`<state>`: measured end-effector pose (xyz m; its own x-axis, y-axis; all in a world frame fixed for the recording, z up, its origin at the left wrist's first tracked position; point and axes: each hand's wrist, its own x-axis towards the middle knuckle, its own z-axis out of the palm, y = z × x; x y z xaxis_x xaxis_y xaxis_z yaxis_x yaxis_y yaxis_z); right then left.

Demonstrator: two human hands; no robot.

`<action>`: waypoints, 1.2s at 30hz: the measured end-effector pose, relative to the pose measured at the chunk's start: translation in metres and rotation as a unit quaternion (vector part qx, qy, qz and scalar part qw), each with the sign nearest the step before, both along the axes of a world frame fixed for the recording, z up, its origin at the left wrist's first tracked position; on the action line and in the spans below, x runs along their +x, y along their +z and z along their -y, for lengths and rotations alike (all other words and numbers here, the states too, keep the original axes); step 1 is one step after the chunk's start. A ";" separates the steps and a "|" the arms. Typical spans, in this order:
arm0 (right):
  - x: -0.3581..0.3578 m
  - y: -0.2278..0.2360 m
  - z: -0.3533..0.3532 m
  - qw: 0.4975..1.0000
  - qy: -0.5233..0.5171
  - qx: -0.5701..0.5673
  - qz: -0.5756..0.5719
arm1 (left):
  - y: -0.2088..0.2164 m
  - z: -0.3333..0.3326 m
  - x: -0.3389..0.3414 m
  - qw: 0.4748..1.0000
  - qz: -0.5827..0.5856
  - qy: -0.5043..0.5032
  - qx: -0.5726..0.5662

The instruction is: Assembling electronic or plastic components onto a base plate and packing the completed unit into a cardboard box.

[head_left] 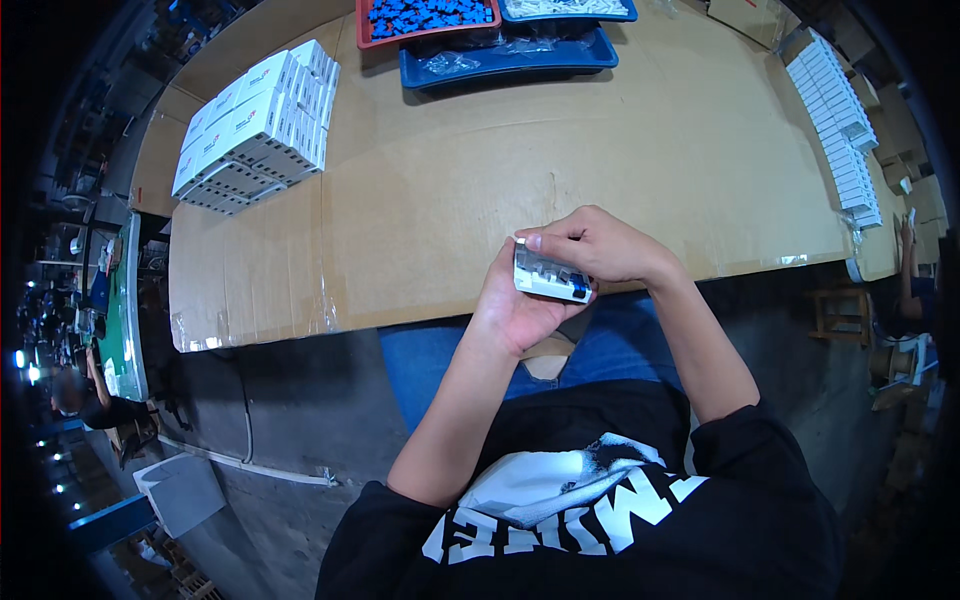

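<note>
A small white plastic housing (548, 276), which looks like a circuit breaker, has a dark blue part at its right end and grey, clear-looking parts on top. It lies tilted in my left hand (508, 312), whose palm faces up beneath it and whose fingers are wrapped round its left side. From above, my right hand (612, 245) closes on the same housing, with the thumb pressed on its upper edge; the other right fingers are partly hidden behind it. Both hands are held just over the near edge of the cardboard-covered table (450, 210).
At the left stands a block of stacked white housings (250, 125). A red tray (378, 40) of small blue parts, a blue tray (520, 68) with clear plastic and a tray of white pieces (570, 12) sit at the back. Another row of white housings (832, 125) lines the right edge.
</note>
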<state>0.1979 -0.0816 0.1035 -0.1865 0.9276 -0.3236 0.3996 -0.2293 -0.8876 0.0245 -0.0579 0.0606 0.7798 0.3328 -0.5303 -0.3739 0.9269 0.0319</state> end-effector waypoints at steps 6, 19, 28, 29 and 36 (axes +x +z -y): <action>0.000 -0.004 0.001 1.000 -0.002 -0.010 -0.011 | 0.003 0.000 0.000 1.000 0.000 0.008 -0.011; -0.023 -0.009 0.063 0.920 0.030 0.390 0.020 | 0.043 0.039 -0.019 0.984 -0.085 0.032 0.151; -0.022 -0.011 0.066 0.887 0.041 0.458 0.026 | 0.072 0.051 -0.016 0.969 -0.127 0.020 0.211; -0.022 -0.011 0.065 0.884 0.044 0.464 0.025 | 0.073 0.052 -0.016 0.968 -0.128 0.019 0.216; -0.024 -0.012 0.064 0.875 0.048 0.481 0.039 | 0.066 0.051 -0.017 0.961 -0.102 0.025 0.257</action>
<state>0.1738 -0.1456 0.0919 -0.2912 0.7590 0.5823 0.4430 0.6465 -0.6212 0.0076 -0.1088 0.1262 0.6539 0.6252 -0.4262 -0.3548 0.7509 0.5571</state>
